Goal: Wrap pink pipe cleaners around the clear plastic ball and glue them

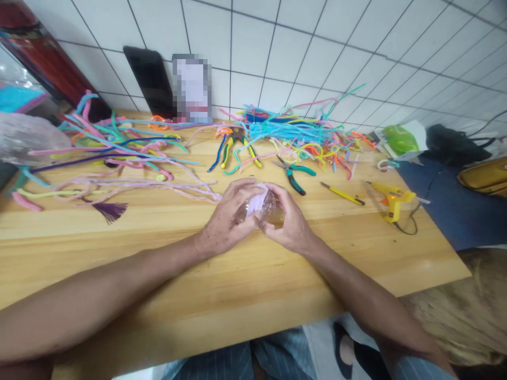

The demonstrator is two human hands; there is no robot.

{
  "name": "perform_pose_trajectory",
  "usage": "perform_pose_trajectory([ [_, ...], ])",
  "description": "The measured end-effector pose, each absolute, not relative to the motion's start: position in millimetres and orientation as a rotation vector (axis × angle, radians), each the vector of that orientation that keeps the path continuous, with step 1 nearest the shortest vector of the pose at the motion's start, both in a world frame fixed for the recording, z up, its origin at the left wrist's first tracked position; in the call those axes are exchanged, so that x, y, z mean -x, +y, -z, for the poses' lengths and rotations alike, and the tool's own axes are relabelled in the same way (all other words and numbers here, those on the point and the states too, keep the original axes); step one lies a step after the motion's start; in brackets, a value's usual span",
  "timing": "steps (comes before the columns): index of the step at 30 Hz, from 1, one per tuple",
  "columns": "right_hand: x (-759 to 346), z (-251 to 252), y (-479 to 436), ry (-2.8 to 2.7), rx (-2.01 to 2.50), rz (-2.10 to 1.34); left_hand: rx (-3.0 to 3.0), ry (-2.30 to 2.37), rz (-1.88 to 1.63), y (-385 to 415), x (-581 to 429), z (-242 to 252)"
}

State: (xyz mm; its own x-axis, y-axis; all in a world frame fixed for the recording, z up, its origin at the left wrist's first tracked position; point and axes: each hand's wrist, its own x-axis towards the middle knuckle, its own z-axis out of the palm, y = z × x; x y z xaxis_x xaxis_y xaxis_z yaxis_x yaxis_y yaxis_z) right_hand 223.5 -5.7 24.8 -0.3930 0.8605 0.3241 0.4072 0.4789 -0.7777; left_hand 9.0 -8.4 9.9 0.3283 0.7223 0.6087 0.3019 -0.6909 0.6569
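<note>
Yellow glue gun (394,203) sits near the tabletop's (245,290) right edge; fuzzy sticks (273,131) crowd the back edge. Left hand (227,219) and right hand (293,224) hold clear plastic (270,205) together.

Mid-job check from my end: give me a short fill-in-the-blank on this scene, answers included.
1. The left hand and the ____ both hold the clear plastic item.
2. The colour of the glue gun is ____.
3. The slim yellow tool lies between the glue gun and the green-handled ____.
4. In the picture, the purple tassel lies to the ____ of both hands.

Missing words: right hand; yellow; pliers; left.
</note>
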Motion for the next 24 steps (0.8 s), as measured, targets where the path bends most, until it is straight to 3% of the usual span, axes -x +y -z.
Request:
perform_pose_trajectory([
  [24, -219.1, -22.0, -10.0, -2.013, 1.012, -0.667, -2.141, 0.962, -1.258, -8.2, -1.4, -5.0],
])
